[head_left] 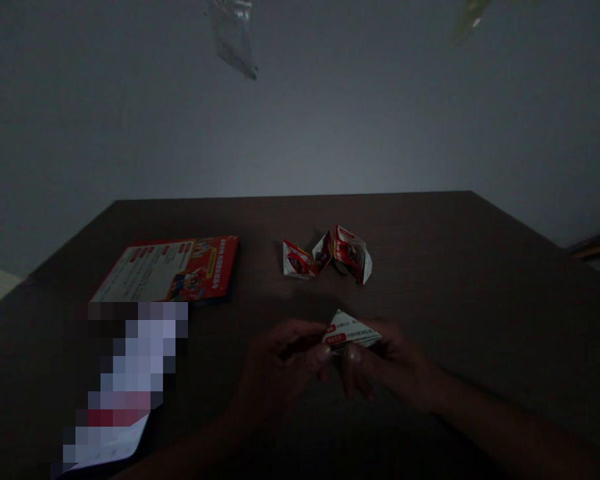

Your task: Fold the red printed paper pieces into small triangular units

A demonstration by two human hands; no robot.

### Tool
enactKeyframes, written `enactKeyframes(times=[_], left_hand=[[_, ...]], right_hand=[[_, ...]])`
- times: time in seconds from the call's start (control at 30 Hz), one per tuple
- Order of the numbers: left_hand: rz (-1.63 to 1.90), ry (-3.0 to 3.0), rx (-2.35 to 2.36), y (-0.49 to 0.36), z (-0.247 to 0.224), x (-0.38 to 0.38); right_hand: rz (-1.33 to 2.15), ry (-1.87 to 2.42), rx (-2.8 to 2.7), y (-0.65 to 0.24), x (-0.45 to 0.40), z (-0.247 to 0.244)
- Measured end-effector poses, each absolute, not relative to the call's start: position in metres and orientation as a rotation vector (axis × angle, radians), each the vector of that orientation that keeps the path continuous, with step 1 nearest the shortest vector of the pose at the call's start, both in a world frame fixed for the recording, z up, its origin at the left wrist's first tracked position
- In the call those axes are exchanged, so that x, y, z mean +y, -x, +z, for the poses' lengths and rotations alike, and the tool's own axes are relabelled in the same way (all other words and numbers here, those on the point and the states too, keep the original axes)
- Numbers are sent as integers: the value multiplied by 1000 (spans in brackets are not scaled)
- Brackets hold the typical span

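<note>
A small piece of printed paper, folded into a triangle (353,331), is held between my two hands above the near part of the table. My left hand (287,353) pinches its left corner with thumb and fingers. On the other side my right hand (393,357) grips the right edge, the thumb pressed along its lower side. White paper with red labels and dark print faces up. Just beyond my hands lie several folded red-and-white paper pieces (350,250), standing in angled shapes close together.
At the left is a stack of red-and-white printed sheets or a booklet (215,267). Nearer me lies a lit phone-like screen (113,443), mostly pixelated. The brown table (430,267) meets a grey wall, where a clear plastic bag (234,37) hangs. The light is dim.
</note>
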State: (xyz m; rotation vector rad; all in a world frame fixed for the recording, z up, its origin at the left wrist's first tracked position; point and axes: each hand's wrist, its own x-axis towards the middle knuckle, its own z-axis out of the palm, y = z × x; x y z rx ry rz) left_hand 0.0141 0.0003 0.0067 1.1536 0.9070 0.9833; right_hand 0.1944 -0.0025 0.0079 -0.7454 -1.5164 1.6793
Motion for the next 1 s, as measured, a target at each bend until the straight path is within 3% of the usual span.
enactKeyframes(times=[0.57,1.0], left_hand=[[634,-1459,925,-13,3,-5],[598,-1549,988,-15,6,-4]], right_hand=[[1544,838,-1605,-197,0,-1],[1405,749,-1729,-199,-1,6]])
